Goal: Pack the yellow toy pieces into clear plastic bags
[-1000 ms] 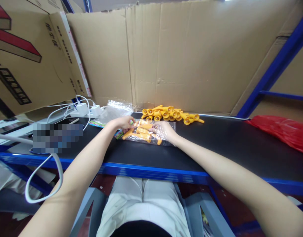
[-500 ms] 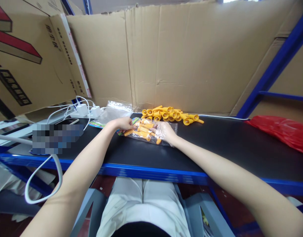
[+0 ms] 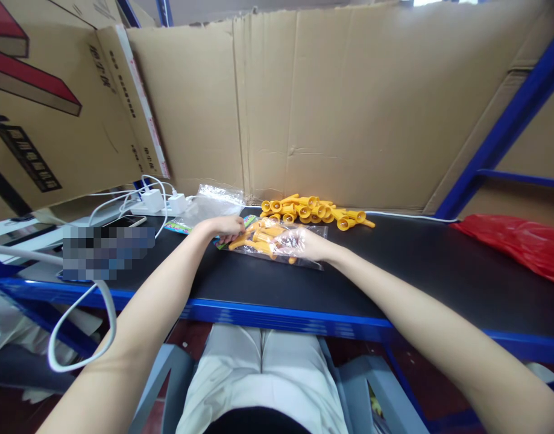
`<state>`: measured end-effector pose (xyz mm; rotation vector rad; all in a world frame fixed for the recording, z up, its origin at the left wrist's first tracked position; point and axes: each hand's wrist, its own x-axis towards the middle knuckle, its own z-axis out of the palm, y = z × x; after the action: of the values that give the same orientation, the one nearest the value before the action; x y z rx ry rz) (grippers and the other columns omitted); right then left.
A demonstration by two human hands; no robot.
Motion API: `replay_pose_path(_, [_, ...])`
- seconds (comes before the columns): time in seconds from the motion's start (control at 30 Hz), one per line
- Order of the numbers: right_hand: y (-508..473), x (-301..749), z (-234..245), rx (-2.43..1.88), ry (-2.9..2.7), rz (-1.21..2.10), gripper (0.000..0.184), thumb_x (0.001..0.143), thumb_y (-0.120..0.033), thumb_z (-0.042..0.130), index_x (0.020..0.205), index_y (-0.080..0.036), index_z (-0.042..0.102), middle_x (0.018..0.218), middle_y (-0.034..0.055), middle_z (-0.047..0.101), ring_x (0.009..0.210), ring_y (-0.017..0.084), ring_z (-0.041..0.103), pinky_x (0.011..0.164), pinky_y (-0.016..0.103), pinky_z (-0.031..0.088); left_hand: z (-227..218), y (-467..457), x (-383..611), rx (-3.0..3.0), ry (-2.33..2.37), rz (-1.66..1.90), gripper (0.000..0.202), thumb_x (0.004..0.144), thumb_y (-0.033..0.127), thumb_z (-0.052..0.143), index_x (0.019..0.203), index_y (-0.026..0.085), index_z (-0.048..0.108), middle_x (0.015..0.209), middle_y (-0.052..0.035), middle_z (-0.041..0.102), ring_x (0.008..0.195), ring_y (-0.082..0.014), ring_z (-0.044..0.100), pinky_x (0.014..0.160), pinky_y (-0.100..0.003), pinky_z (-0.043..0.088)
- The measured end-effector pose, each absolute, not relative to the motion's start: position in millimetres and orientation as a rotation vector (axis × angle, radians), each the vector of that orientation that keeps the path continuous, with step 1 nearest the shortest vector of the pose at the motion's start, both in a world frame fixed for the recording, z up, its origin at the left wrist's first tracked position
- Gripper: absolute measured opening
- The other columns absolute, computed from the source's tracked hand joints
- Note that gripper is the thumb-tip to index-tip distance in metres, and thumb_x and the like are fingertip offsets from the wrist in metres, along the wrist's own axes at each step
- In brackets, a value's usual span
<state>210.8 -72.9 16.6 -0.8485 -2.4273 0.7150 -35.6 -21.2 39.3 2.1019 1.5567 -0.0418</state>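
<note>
I see the left hand (image 3: 222,227) pinched shut on the left end of a clear plastic bag (image 3: 277,244), where a strip of coloured card (image 3: 231,232) shows under the fingers. The right hand (image 3: 304,244) lies on the bag's right half with the film bunched over its fingers; I cannot tell whether it grips the film or only presses it. The 2 hands sit apart, 1 at each end of the bag.

The bag lies flat on the black tabletop (image 3: 416,265), its long axis running left to right. Inside it several yellow plastic pieces (image 3: 258,240) lie roughly along that axis, slanting a little toward the far right.

Just behind the bag, against the cardboard wall (image 3: 349,108), lies a loose heap of yellow pieces (image 3: 313,211). Left of the bag are more clear bags (image 3: 211,202), then white chargers (image 3: 161,201) with cables. Well to the bag's right lies a red plastic bag (image 3: 521,244).
</note>
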Motion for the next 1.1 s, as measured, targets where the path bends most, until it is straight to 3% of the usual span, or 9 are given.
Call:
replay_pose_path(0.2, [-75, 197, 13, -0.71, -2.44, 0.555, 0.025, 0.081, -0.03, 0.053, 0.086, -0.012, 0.069, 0.089, 0.0085, 0.067, 0.082, 0.017, 0.061, 0.076, 0.027, 0.045, 36, -18, -36, 2.194, 1.592, -0.052, 0.025, 0.074, 0.024, 0.042, 0.096, 0.014, 0.051, 0.052, 0.0015, 0.045, 0.039, -0.0089, 0.04, 0.041, -0.021, 0.034])
replay_pose_path(0.5, [-75, 191, 3, -0.691, -2.395, 0.518, 0.026, 0.083, -0.029, 0.05, 0.09, -0.013, 0.07, 0.082, 0.0072, 0.066, 0.074, 0.015, 0.058, 0.071, 0.027, 0.044, 35, -12, -36, 2.432, 1.612, -0.006, 0.021, 0.078, 0.032, 0.042, 0.082, 0.016, 0.055, 0.078, -0.0055, 0.059, 0.066, -0.0128, 0.051, 0.059, -0.021, 0.04])
replay_pose_path(0.73, [-73, 190, 2, -0.716, -2.343, 0.485, 0.022, 0.079, -0.024, 0.055, 0.09, -0.015, 0.071, 0.082, 0.007, 0.067, 0.081, 0.017, 0.059, 0.076, 0.03, 0.045, 36, -18, -36, 2.318, 1.652, -0.046, 0.025, 0.079, 0.034, 0.044, 0.091, 0.015, 0.055, 0.067, -0.0043, 0.055, 0.048, -0.0101, 0.045, 0.044, -0.02, 0.035])
replay_pose_path(1.1, [-82, 189, 7, -0.76, -2.23, 0.741, 0.022, 0.074, -0.027, 0.06, 0.086, -0.011, 0.069, 0.085, 0.0071, 0.068, 0.078, 0.017, 0.062, 0.071, 0.029, 0.049, 42, -23, -36, 2.321, 1.651, -0.123, 0.031, 0.076, 0.042, 0.046, 0.083, 0.014, 0.057, 0.053, -0.0012, 0.048, 0.042, -0.0102, 0.041, 0.042, -0.021, 0.035])
